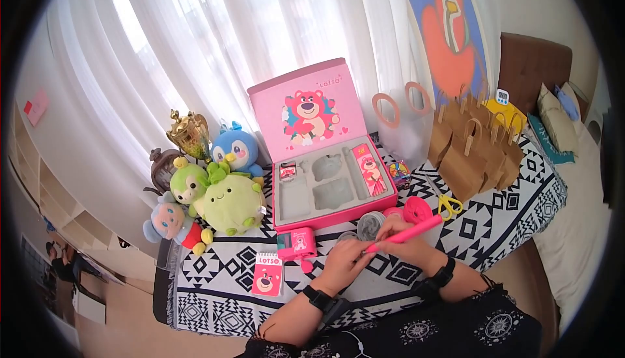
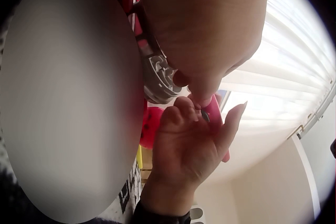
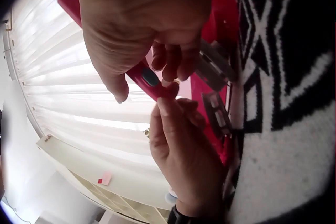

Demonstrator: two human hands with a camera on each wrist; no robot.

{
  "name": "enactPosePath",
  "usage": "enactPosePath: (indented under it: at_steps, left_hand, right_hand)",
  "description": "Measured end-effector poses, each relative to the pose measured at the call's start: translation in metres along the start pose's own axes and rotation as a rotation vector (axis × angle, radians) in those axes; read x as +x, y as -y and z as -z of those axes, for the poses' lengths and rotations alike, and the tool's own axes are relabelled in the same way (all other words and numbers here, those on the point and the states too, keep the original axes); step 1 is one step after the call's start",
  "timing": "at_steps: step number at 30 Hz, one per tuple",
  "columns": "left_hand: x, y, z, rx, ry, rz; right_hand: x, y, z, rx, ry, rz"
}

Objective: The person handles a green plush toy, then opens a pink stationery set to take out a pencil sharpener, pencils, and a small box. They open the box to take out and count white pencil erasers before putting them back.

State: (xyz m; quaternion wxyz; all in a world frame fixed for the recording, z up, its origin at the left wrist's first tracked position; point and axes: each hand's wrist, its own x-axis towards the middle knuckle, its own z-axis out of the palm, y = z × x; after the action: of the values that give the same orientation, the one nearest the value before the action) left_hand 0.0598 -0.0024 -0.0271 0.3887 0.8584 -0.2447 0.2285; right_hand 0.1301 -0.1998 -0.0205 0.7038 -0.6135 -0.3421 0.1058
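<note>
A long pink stick-like item [image 1: 416, 230] is held above the patterned cloth between both hands. In the head view my right hand [image 1: 407, 248] grips its middle, fingers curled round it. My left hand [image 1: 345, 263] pinches its lower end with the fingertips; the right wrist view shows this pinch [image 3: 181, 145] close up. A dark oval spot [image 3: 150, 77] shows on the pink item's side. Just beyond the hands stand a clear round container with grey contents [image 1: 371, 222] and a round pink piece [image 1: 417, 209].
Behind the hands is an open pink box [image 1: 335, 211] with a grey tray. Left are plush toys [image 1: 234, 203], a pink notepad [image 1: 267, 277] and a small pink device [image 1: 297, 243]. Yellow-handled scissors [image 1: 449, 207] and brown paper bags [image 1: 478, 156] lie to the right.
</note>
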Motion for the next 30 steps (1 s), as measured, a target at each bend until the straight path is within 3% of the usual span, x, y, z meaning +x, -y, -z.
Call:
enactPosePath:
  at_steps: [2,3,4,6,25,30]
  left_hand:
    - [-0.001,-0.002,0.000,0.005,0.010,0.000]
    - [-0.002,0.000,-0.001,-0.002,0.006,-0.010]
    - [-0.002,-0.001,-0.001,-0.002,0.006,-0.014]
    - [-0.002,-0.003,0.001,-0.003,0.036,0.031]
    - [0.000,-0.015,0.004,0.021,0.083,-0.019]
    - [-0.001,-0.013,0.002,-0.015,0.085,-0.005]
  right_hand:
    - [0.002,-0.004,-0.007,-0.298,0.142,0.212]
    - [-0.003,-0.001,-0.013,-0.097,0.144,-0.032]
    - [-0.005,0.001,-0.015,-0.099,0.143,-0.029]
    - [-0.005,0.003,-0.017,-0.075,0.128,-0.188]
    - [-0.011,-0.004,-0.015,-0.092,0.015,-0.130]
    - [-0.010,-0.004,-0.017,-0.015,0.001,-0.183]
